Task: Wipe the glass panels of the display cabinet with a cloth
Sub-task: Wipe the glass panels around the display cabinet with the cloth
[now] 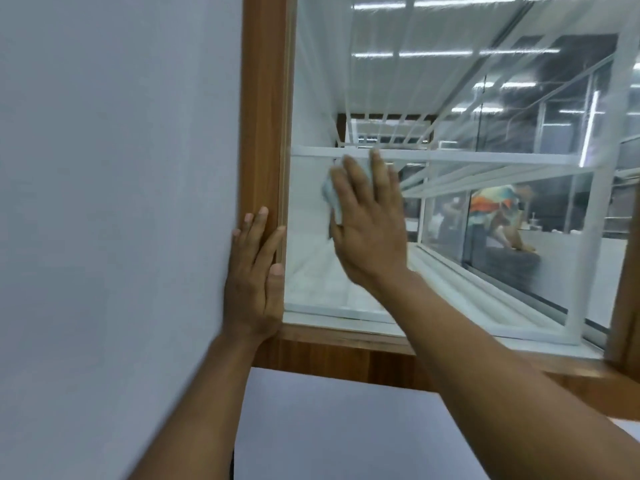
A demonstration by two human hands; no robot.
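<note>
The right hand (369,223) lies flat with its fingers spread and nearly straight, pinning a pale cloth (330,195) against the glass (381,81) rather than closing round it. Pressing with the whole palm looks meant to spread the load so the cloth rubs a broad patch. Only the cloth's left edge shows past the fingers; the rest is hidden under the hand. That visible strip runs roughly up and down, and the fingers point up and slightly left toward the white shelf (485,157) behind the pane.

The left hand (254,271) holds nothing. It rests open on the wooden frame (263,98) at the panel's left side, fingertips up, thumb by the inner edge, seemingly to steady the body while the other arm pushes.

The cloth sits in the panel's lower-left part, near the frame. Reflections of ceiling lights cross the upper glass.
</note>
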